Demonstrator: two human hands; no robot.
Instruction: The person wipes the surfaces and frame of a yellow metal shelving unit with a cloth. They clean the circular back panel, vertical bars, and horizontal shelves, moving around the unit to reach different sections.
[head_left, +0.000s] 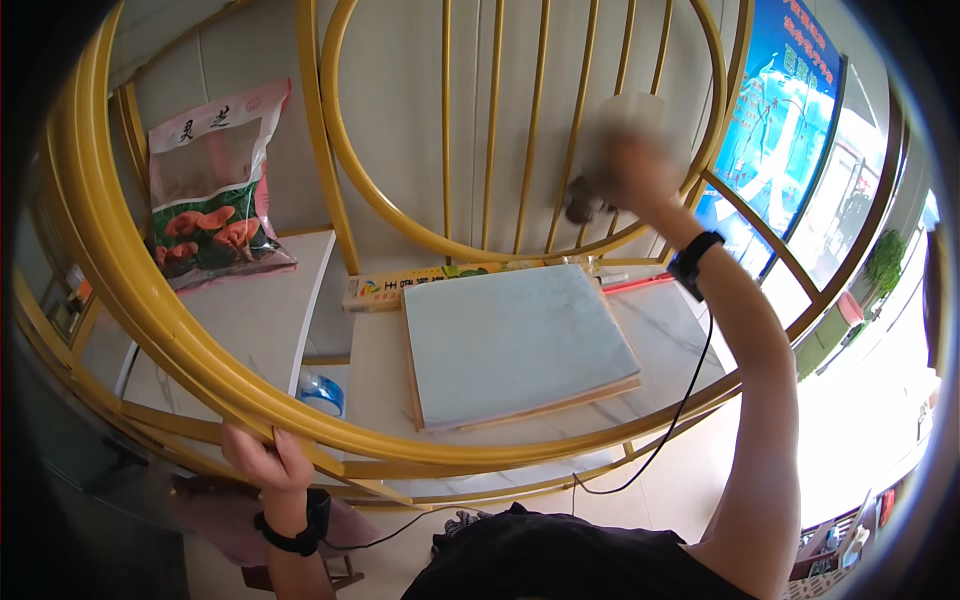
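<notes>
My right hand (637, 169) is raised at the upper right, in front of the vertical gold bars of a round metal frame. It is badly blurred; a pale roundish thing (637, 112) and a dark clump (581, 202) show by it, and whether the fingers hold either cannot be told. At the lower left my left hand (268, 459) grips the curved gold rail (322, 431) of the rack. Between the hands, a flat pale blue-grey board or book (517, 345) lies on the marble-patterned shelf (667, 337).
A printed plastic bag (217, 187) stands on the left shelf. Behind the flat board lie a long yellow box (375, 292) and a red stick-like thing (637, 283). A blue-and-clear item (322, 394) sits lower left. A black cable (686, 397) hangs across the rail.
</notes>
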